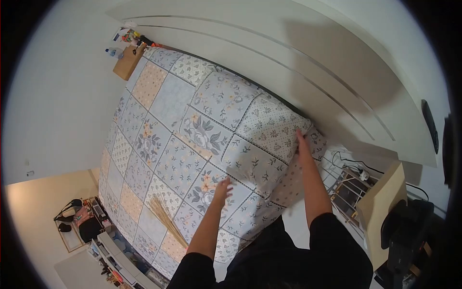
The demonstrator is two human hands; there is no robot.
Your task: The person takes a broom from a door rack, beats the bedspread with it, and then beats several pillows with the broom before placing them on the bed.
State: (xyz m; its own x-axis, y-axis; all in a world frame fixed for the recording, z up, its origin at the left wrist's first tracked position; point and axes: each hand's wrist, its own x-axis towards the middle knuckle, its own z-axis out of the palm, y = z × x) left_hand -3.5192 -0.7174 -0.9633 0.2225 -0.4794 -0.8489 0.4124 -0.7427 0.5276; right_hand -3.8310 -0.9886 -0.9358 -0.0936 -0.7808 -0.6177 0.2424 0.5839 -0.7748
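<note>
A patchwork floral sheet point(126, 166) covers the bed, and a pillow point(269, 123) in a matching case lies at the headboard end. My left hand point(223, 189) is over the bed beside the pillow's near edge, fingers apart and holding nothing. At the pillow's right end, my right hand point(302, 142) touches the edge with its visible fingers stretched out; part of that hand is hidden. To the left of my left arm, a straw bed broom point(166, 219) lies on the sheet.
A pale headboard point(231, 41) runs along the bed's far side. At right stand a wire rack point(344, 190) with cables, a wooden board point(382, 202) and a black chair-like object point(406, 231). A brown box point(129, 62) and a bottle point(114, 53) are beyond the far corner.
</note>
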